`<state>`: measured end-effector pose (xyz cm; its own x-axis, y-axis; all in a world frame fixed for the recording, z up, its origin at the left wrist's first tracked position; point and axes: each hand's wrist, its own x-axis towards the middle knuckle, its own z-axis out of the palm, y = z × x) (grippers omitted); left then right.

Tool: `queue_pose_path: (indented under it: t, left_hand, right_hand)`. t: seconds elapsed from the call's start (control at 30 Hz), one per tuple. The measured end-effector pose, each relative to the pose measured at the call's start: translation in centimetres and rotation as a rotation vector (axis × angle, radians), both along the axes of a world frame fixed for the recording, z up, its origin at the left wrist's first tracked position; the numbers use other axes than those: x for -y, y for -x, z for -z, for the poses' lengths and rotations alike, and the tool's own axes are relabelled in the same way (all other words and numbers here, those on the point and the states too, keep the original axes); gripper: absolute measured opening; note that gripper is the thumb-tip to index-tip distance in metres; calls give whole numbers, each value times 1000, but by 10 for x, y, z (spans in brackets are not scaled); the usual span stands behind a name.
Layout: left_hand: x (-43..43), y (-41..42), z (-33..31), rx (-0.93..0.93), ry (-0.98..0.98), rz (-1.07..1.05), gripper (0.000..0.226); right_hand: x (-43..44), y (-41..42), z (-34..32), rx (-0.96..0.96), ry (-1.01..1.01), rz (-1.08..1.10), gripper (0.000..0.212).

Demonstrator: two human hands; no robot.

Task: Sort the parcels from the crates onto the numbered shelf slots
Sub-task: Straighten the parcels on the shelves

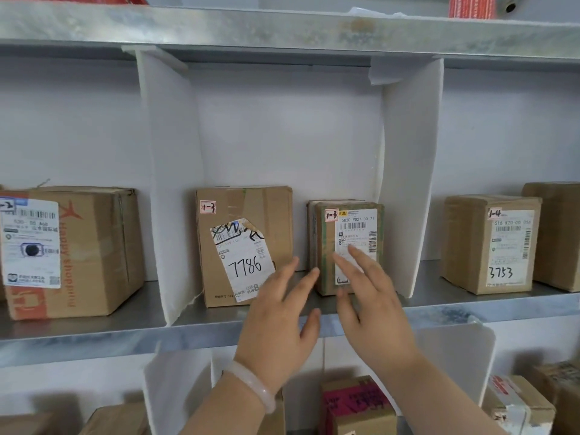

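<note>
— What is nearest, at the bottom of the frame?

— A lower shelf level with cardboard parcels, one of them a pink-labelled box (354, 403) at lower centre. White divider sheets stand between them.

— And above that?

— The grey metal shelf (94, 334) runs across the middle of the frame. Two white dividers, the left divider (169, 199) and the right divider (408, 183), wall off the centre slot. Behind is a pale back wall (282, 136), and an upper shelf (282, 29) crosses the top of the frame.

— What stands in the centre slot?

— Two parcels, both with a small tag reading 1-3. The larger box (276, 221) is left of centre, its label marked 7786. The small parcel (348, 233) stands upright just right of it, close to the right divider. Left of the slot is an orange-printed box (94, 252). Right of it is a box marked 3753 (489, 246), tagged 1-4.

— The hands?

— Both reach up from the lower centre. The left hand (279, 321), with a pale bracelet (254, 384) on its wrist, has its fingers spread and straight, the tips near the small parcel's left edge. The right hand (373, 306) is spread flat in front of that parcel's label. Neither grip is closed on anything; whether the fingertips touch the parcel, I cannot tell.
</note>
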<state>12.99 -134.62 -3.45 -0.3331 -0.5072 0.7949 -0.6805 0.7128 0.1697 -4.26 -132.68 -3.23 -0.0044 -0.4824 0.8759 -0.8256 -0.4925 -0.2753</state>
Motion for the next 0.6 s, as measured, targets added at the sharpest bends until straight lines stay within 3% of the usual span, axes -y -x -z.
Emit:
queue_pose_path:
  t: [0.1,0.23,0.43,0.6]
  left_hand:
    - [-2,-31,3,-61,83,-138,54]
    - [3,-62,10,-69,29,-273,60]
    - [12,-77,14,49,-81,-318,66]
    - [10,-72,15,33,-1,-264,59]
  right_hand:
    - [2,-29,0,-139,8,-98,49]
    - [14,-61,5,-203,-182,-92,54]
    - [27,-71,9,-219,-288,-15,60]
    - [10,-68,7,-187,-251,8,61]
